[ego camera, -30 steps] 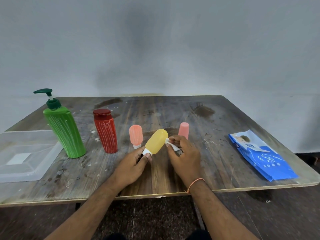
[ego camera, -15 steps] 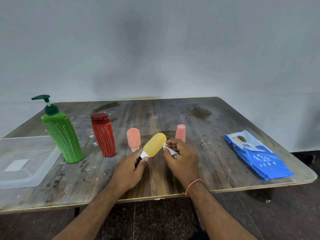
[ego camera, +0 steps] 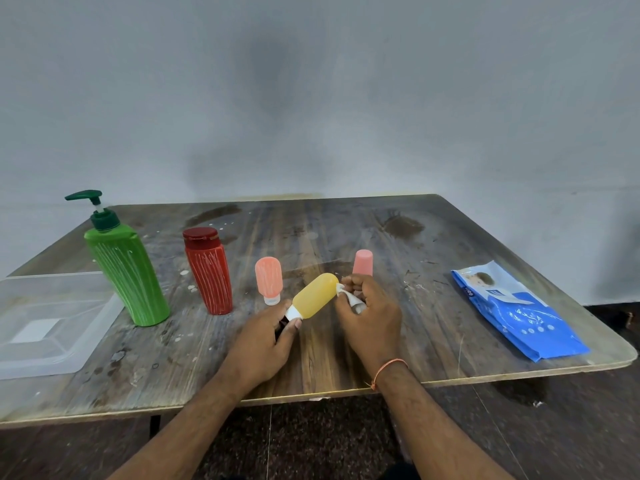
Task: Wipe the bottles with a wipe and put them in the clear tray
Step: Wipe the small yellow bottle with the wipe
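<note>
**Yellow bottle under the wipe, tray still waiting**

Going left to right, we see the clear tray [ego camera: 52, 327] at the table's [ego camera: 346, 362] left edge, cut off by the frame, with nothing inside that we can make out. Next stand the green pump bottle [ego camera: 126, 275], the red bottle [ego camera: 209, 275] and a small orange bottle [ego camera: 269, 280] on its cap.

Our left hand [ego camera: 263, 344] pinches the white cap end of the yellow bottle [ego camera: 316, 295], fingers curled round it, holding the bottle tilted above the table. Our right hand [ego camera: 370, 315] has its fingers bunched on a crumpled white wipe [ego camera: 348, 296], pressed against the bottle's far rounded end. A pink bottle [ego camera: 363, 263] stands just behind the right hand, partly hidden by the knuckles. The blue wipe pack [ego camera: 516, 310] lies well to the right, near the table's edge.

What could go wrong, as we judge it: the bottle is held only by its narrow cap, so a firm rub at the far end could twist it loose and drop it. The right knuckles sit close to the pink bottle and could knock it over. The carry to the tray passes the three standing bottles, and the tall pump one looks easy to tip.

How much of the wipe is folded into the palm is hidden, and the underside of the yellow bottle cannot be seen.
</note>
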Motion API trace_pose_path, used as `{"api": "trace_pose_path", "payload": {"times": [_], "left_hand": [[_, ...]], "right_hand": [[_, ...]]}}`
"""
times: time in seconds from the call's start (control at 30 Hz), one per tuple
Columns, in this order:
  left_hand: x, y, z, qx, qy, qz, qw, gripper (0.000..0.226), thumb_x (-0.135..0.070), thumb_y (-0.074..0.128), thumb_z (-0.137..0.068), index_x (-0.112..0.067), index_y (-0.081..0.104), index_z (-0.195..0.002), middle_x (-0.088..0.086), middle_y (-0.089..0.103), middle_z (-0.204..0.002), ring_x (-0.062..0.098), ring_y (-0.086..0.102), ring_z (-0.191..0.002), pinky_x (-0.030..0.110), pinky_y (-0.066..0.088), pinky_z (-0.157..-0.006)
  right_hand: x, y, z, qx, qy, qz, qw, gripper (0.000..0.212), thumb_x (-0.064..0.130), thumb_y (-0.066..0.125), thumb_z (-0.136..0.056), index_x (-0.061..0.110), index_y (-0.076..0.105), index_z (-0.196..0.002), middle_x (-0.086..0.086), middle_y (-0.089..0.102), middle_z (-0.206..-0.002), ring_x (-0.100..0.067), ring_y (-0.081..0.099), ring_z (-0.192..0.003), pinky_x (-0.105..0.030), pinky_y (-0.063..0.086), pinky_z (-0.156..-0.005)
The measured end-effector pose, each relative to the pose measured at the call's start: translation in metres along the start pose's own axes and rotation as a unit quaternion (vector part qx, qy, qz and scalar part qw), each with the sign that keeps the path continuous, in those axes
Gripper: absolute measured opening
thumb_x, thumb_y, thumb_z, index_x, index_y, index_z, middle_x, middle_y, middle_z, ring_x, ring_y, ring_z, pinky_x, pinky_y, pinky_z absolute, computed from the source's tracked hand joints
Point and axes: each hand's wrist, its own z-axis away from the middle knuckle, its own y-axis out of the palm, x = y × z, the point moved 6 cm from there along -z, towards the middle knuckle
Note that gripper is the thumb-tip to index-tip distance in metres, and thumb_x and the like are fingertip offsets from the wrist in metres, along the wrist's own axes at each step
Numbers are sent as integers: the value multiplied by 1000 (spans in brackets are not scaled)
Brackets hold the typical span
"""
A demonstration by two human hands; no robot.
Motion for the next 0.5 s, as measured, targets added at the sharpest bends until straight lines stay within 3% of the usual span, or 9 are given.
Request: {"api": "trace_pose_path", "payload": {"times": [0.17, 0.33, 0.5], "left_hand": [[1, -1, 0, -4, -9, 15, 1000, 47, -42, 53, -106, -29, 51, -151, -13, 67, -124, 5, 60, -106, 32, 53, -90], [-2, -1, 0, -8, 2, 15, 1000, 45, -39, 54, -106, -29, 52, -150, -13, 67, -118, 3, 60, -100, 18, 43, -79], [1, -1, 0, -7, 1, 12, 1000, 48, -41, 54, -106, -28, 51, -152, -10, 68, -126, 5, 60, -107, 24, 46, -86]], "right_hand": [[3, 4, 2, 29, -26, -17, 999, 25, 21, 82, -91, 27, 73, -114, 17, 74, -105, 1, 70, -97, -16, 58, -82], [0, 1, 1, 1, -5, -15, 1000, 26, 21, 82, -92, 28, 72, -116, 17, 74, -105, 1, 69, -97, -21, 59, -82], [4, 2, 3, 18, -21, -26, 999, 33, 21, 82, -90, 29, 72, -121, 19, 74, -107, 4, 69, -99, -15, 58, -83]]}}
